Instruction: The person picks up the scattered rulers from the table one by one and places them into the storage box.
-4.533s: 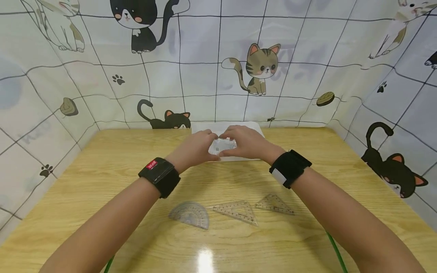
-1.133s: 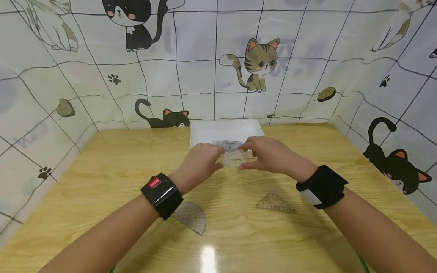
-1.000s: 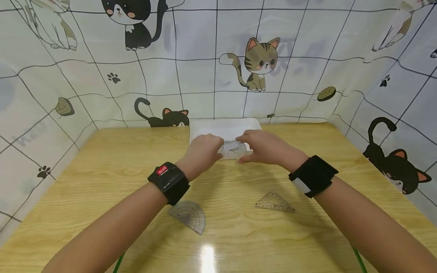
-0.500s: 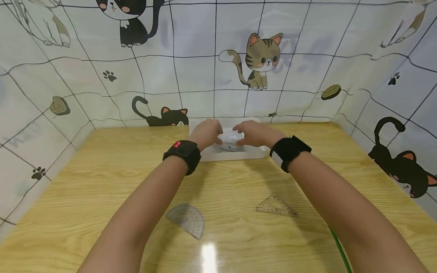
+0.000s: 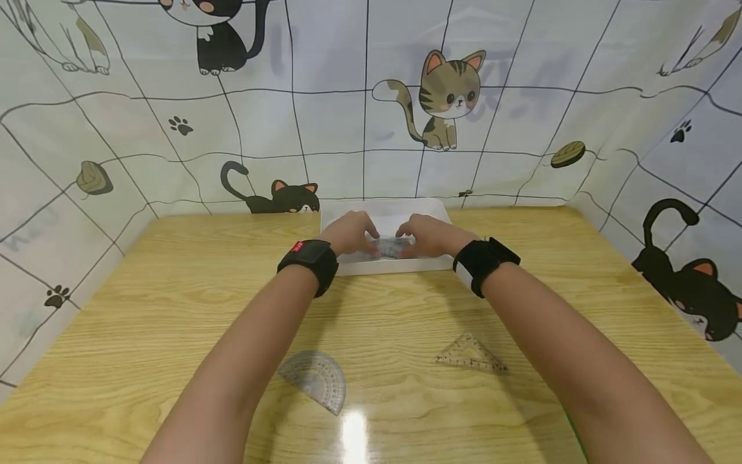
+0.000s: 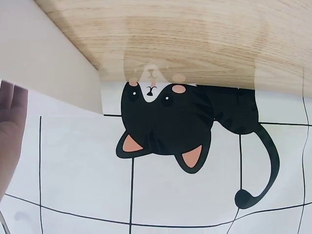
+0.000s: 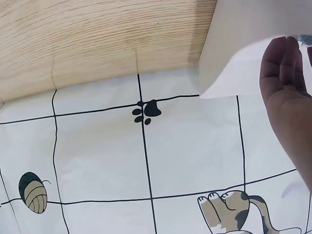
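Note:
Inside the white tray at the table's back, my left hand and right hand face each other. Their curved fingers and thumbs hold a clear plastic set square by its two ends, low in the tray. It overlaps a grey-blue see-through item lying there, and the two blend together. In the right wrist view, bent fingers reach over the tray's wall beside a bit of clear plastic. The left wrist view catches only part of the left hand, mostly behind the tray's wall.
A clear protractor lies on the wooden table at front left. A smaller clear set square lies right of centre. Behind the tray stands a cat-printed curtain. A green strip shows beside the right forearm.
The larger set square has left the table between the protractor and the smaller set square. Both hands have carried it to the tray and, in the last half second, lowered it inside.

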`<state>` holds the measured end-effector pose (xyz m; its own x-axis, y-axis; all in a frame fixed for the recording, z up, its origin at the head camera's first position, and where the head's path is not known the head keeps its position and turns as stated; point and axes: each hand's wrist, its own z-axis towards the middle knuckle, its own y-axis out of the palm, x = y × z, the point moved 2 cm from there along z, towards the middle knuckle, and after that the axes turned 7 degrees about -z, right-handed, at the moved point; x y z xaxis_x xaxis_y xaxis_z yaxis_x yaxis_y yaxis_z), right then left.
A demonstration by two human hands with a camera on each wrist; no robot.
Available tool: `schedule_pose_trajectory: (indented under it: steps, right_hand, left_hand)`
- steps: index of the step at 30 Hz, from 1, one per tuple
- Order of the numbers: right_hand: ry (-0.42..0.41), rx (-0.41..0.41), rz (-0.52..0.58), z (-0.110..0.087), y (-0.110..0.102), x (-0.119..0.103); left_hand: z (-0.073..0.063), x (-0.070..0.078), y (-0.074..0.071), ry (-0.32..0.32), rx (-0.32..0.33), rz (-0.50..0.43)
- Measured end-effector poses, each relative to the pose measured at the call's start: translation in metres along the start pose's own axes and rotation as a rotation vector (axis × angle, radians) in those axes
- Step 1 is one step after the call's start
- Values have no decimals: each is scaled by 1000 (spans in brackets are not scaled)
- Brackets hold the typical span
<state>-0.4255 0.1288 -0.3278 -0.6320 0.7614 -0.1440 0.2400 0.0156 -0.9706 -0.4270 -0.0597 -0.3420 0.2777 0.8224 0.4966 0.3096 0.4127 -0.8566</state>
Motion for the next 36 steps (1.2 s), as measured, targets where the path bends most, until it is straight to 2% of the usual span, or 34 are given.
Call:
schedule_pose_trajectory:
  steps: [3, 5, 9, 12, 15, 17, 19, 23, 28, 33, 36]
  right_hand:
    - [-2, 59, 27, -7, -2, 1]
    - [-11, 118, 45, -18, -5, 0]
    - [-34, 184, 26, -52, -9, -9]
    - [-58, 120, 8, -85, -7, -18]
    - [-67, -23, 24, -115, 1, -26]
    - [-54, -117, 38, -132, 7, -28]
    - [-33, -173, 43, -146, 13, -30]
    - [20, -187, 21, -165, 25, -30]
    - [50, -179, 46, -173, 34, -27]
    - [45, -190, 156, -173, 37, -24]
    - [10, -164, 249, -172, 39, -20]
  left_hand:
    - [-7, 6, -2, 34, -5, 33]
    - [-16, 13, -2, 80, 29, 52]
    - [-46, 38, 5, 222, 126, 98]
    - [-71, 62, 19, 325, 141, 142]
    - [-90, 83, 38, 402, 91, 171]
    - [-99, 93, 51, 417, 28, 164]
    - [-106, 102, 64, 414, -35, 135]
    - [-114, 114, 85, 387, -127, 112]
    - [-116, 121, 100, 385, -134, 154]
    - [-115, 119, 105, 384, -137, 100]
    - [-116, 120, 104, 378, -148, 86]
